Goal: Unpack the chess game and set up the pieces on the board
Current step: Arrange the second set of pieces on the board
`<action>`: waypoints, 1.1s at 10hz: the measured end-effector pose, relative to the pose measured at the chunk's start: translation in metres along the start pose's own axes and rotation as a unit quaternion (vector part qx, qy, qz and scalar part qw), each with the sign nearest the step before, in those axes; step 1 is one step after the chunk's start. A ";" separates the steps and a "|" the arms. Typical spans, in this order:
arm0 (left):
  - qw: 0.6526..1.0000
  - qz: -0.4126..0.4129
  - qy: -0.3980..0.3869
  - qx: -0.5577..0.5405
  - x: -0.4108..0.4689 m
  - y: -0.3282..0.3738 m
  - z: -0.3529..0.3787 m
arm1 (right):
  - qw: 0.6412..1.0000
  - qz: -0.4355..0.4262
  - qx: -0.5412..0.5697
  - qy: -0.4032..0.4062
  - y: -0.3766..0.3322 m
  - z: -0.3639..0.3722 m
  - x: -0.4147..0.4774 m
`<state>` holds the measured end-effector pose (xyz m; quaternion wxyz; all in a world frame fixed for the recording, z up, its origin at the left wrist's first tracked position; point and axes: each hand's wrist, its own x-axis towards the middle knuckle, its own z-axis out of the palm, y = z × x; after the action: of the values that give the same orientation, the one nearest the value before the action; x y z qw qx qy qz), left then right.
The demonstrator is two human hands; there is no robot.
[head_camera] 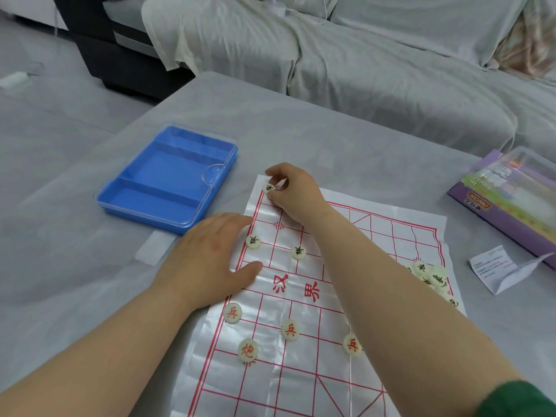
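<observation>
A glossy white sheet board with red grid lines lies on the grey table. My right hand pinches a black-marked round piece at the board's far left corner. My left hand presses flat on the board's left edge, fingers straight. Two black-marked pieces sit on the far half. Three red-marked soldier pieces and a red cannon piece sit on the near half. A heap of loose pieces lies at the board's right side, partly behind my right forearm.
A blue compartment tray under a clear lid stands left of the board. A purple game box with a clear lid on it sits at the table's right edge, and a folded paper leaflet lies beside it. A covered sofa runs behind the table.
</observation>
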<state>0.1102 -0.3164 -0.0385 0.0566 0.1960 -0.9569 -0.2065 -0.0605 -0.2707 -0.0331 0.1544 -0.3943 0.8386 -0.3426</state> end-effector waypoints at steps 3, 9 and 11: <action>1.000 0.008 0.015 0.004 0.000 0.000 -0.002 | 1.000 -0.005 0.009 0.028 0.001 -0.028 -0.022; 0.997 -0.041 -0.026 0.053 -0.004 0.020 -0.007 | 0.966 0.117 -0.196 -0.120 0.050 -0.106 -0.176; 0.997 -0.046 -0.025 0.055 -0.003 0.020 -0.005 | 0.964 0.099 -0.215 -0.123 0.055 -0.102 -0.173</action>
<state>0.1071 -0.3007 -0.0257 0.0122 0.2378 -0.9578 -0.1608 -0.0338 -0.0669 -0.0005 0.2016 -0.3725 0.9017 -0.0863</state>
